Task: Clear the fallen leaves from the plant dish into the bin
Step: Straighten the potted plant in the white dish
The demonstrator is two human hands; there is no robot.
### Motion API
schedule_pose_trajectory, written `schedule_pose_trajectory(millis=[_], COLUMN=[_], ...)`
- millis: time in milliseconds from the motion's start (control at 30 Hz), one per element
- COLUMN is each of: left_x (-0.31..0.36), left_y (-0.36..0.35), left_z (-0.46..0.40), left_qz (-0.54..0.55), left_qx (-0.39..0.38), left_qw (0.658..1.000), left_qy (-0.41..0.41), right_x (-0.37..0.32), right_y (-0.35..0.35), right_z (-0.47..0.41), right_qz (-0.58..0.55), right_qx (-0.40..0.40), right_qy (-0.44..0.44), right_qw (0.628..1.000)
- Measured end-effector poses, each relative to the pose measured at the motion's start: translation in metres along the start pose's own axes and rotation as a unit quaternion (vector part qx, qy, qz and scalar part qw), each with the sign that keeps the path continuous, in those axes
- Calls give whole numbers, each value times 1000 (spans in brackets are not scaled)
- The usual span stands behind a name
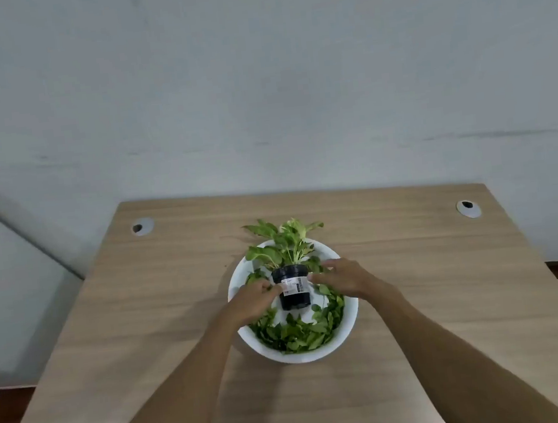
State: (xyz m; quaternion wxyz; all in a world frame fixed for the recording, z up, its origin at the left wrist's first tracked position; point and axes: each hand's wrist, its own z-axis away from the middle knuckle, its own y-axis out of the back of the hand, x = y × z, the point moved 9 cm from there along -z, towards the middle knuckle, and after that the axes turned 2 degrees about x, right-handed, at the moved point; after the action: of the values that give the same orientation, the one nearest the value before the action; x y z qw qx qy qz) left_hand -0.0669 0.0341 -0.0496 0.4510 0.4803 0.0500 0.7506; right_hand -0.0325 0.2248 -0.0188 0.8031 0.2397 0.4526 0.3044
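Leaves [297, 333]: loose, heaped in white dish [350, 317] mid-bench [145, 328] | black pot [292, 289] with plant [282, 242]: upright in dish | hands: left hand [251, 300], right hand [341, 278], fingers spread, flank pot; whether they touch it, cannot tell

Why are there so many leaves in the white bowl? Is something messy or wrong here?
Yes. Loose green leaves are scattered all over the white dish, around the black pot, mostly on the near side. The pot stands upright in the dish, with the left hand and right hand at its sides. No bin shows.
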Motion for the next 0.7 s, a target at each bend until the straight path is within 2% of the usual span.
schedule_pose_trajectory(millis=[67, 167, 300, 500, 700], left_x=[-6, -20, -27, -31, -34], left_y=[-5, -9, -12, -28, -32], left_z=[-9, -23, -39, -55, -59], left_qz=[13, 44, 107, 255, 293], left_qx=[-8, 3, 22, 15, 10], left_qw=[1000, 999, 994, 964, 952], left_qy=[10, 23, 28, 68, 84], right_x=[11, 29, 30, 38, 40], right_y=[-13, -33, -48, -63, -64], right_z=[-14, -33, -46, -61, -59], right_qz=[-8, -102, -147, -196, -193], right_qx=[-21, -47, -73, -59, -32], right_qy=[-21, -61, -76, -75, -64], right_qw=[1000, 992, 983, 976, 979])
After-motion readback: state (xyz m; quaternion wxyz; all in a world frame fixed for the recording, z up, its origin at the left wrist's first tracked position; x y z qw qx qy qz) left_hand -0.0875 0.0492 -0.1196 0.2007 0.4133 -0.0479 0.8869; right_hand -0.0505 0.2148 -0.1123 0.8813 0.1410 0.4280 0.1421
